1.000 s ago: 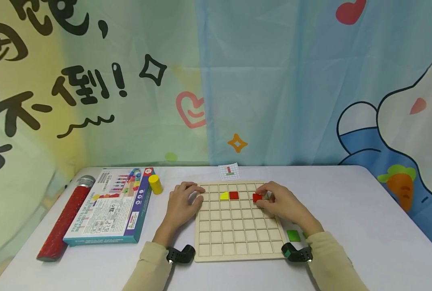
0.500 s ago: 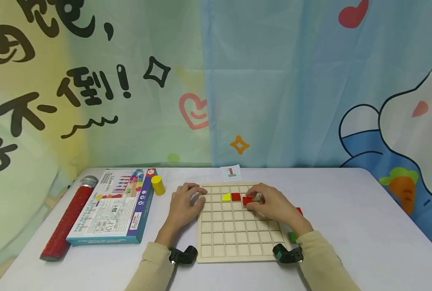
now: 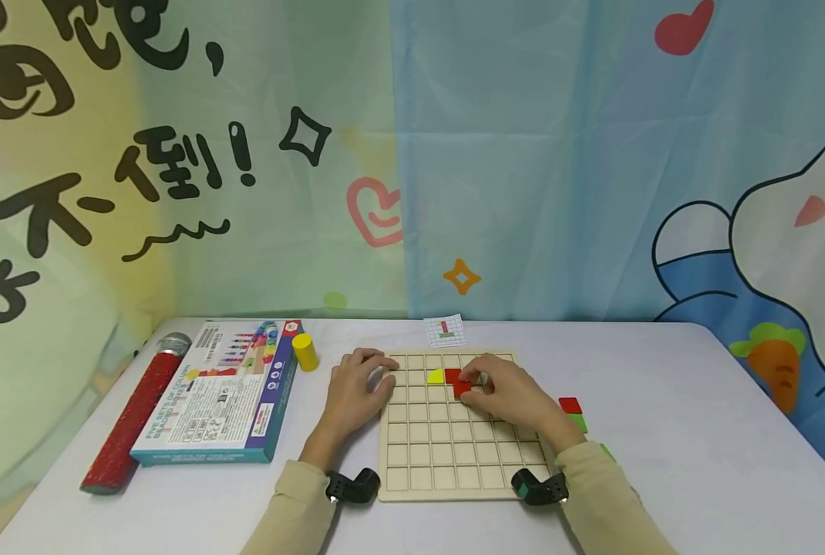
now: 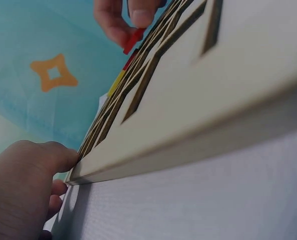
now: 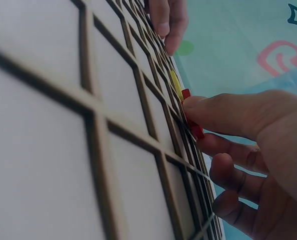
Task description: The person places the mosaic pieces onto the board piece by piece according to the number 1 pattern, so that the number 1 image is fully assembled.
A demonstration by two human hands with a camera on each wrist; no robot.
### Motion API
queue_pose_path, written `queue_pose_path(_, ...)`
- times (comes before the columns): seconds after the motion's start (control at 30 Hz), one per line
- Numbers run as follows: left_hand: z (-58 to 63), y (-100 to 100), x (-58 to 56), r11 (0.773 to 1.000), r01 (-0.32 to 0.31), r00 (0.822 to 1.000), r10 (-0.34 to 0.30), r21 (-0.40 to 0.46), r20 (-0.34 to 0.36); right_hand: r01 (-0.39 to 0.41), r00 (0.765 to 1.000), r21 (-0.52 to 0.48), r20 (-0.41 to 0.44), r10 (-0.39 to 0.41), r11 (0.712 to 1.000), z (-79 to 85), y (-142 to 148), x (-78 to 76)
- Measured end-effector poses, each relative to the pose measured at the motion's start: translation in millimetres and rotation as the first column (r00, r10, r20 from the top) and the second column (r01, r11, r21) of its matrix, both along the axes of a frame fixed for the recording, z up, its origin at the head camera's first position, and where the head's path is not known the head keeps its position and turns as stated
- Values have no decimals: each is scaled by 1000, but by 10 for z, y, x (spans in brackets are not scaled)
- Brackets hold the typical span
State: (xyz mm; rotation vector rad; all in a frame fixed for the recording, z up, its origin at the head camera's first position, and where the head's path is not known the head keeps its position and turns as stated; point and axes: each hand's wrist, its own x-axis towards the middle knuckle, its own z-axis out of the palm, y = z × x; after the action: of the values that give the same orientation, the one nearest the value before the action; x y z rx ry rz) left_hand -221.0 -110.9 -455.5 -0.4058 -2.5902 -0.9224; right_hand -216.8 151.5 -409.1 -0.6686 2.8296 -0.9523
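A pale wooden grid board [image 3: 447, 455] lies on the table. My left hand [image 3: 358, 389] grips its left edge, the thumb [image 4: 63, 157] on top and other fingers at the side. My right hand [image 3: 513, 391] pinches a red square tile [image 3: 461, 390] between thumb and fingers, close over the board and tilted in the right wrist view [image 5: 193, 120]. Just behind it, in the board's second row, sit another red tile [image 3: 452, 375] and, to its left, a yellow tile [image 3: 436, 377] with a rounded corner.
Beyond the board lies a small pattern card [image 3: 445, 331]. Red [image 3: 570, 405] and green [image 3: 578, 422] tiles lie right of it, partly behind the right forearm. At the left are a boxed set [image 3: 211, 401], a red microphone [image 3: 138, 416] and a yellow cylinder [image 3: 305, 352].
My right hand has carried the red tile leftward across the board to beside the placed red tile. The left hand stays at the board's edge. Loose tiles at the right have come into view.
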Motion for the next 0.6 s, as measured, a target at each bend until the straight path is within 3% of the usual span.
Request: queue_pose_path(0.6, 9, 3, 9, 1000, 3, 1000, -3, 1, -12, -42, 999, -11, -29, 42, 999, -76, -51, -33)
